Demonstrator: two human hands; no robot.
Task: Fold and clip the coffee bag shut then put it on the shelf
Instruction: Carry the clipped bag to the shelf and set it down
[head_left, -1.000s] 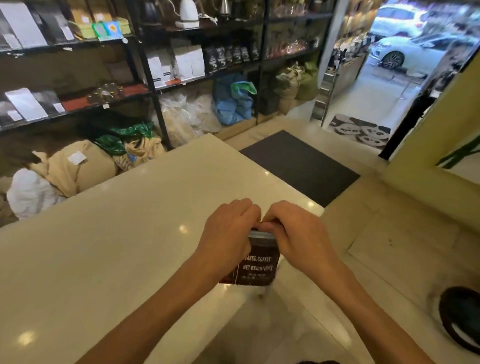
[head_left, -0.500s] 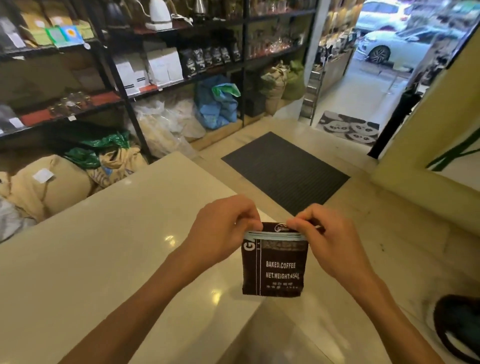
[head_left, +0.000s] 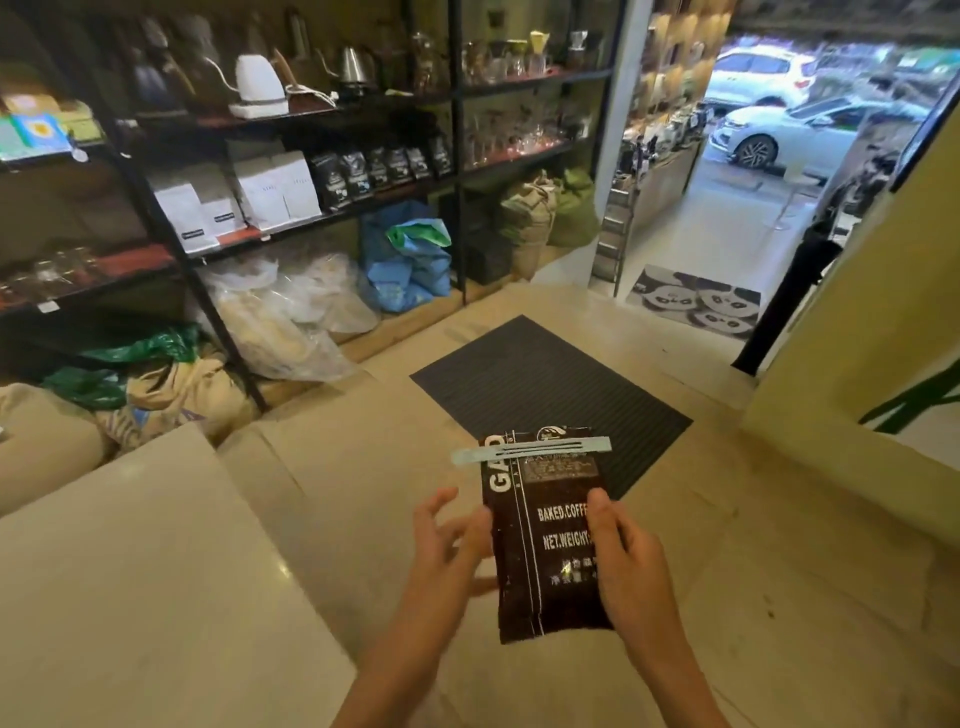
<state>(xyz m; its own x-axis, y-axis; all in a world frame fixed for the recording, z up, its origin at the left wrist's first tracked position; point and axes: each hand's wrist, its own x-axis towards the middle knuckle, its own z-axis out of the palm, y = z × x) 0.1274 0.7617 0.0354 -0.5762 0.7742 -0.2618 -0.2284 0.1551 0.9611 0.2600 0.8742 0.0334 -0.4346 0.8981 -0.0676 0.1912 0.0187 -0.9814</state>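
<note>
A dark brown coffee bag (head_left: 540, 571) with white lettering hangs in the air in front of me, past the counter's corner. A pale blue clip (head_left: 530, 449) runs across its folded top and sticks out on both sides. My right hand (head_left: 628, 566) grips the bag's right side, thumb on the front. My left hand (head_left: 447, 545) is at the bag's left edge with its fingers spread; its thumb touches the edge. The black shelf (head_left: 332, 213) stands at the back left, holding white and dark bags.
A cream counter (head_left: 130, 571) fills the lower left. Sacks and plastic bags (head_left: 291, 306) lie under the shelf. A dark floor mat (head_left: 550, 395) lies ahead, with an open doorway (head_left: 753, 197) and parked cars beyond it.
Both hands slid from the bag's top down to its sides. The clip now sits fully across the top. The bag and the view moved right, off the counter.
</note>
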